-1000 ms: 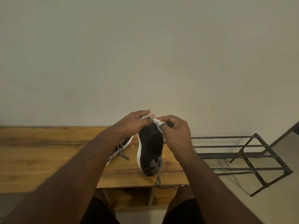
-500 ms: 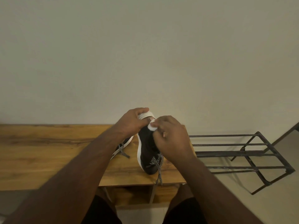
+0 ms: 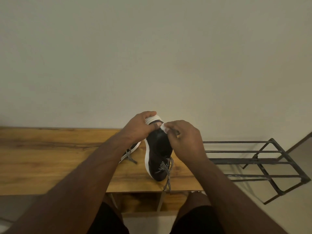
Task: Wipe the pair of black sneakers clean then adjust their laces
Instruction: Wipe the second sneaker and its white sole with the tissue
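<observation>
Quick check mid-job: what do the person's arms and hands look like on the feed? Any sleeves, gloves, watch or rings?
Both forearms are bare up to the frame edge: no sleeves, no gloves. The left hand and right hand show no watch, band or ring on their visible sides. Dark shorts cover the thighs at the bottom.

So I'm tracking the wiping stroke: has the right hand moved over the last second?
Yes. The right hand, pinching the wipe, slid left across the sneaker toe, away from the rack.

Left hand (image 3: 138,128) gripping upturned black sneaker (image 3: 158,149); right hand (image 3: 185,141) pinching white wipe (image 3: 163,128) against it.
</observation>
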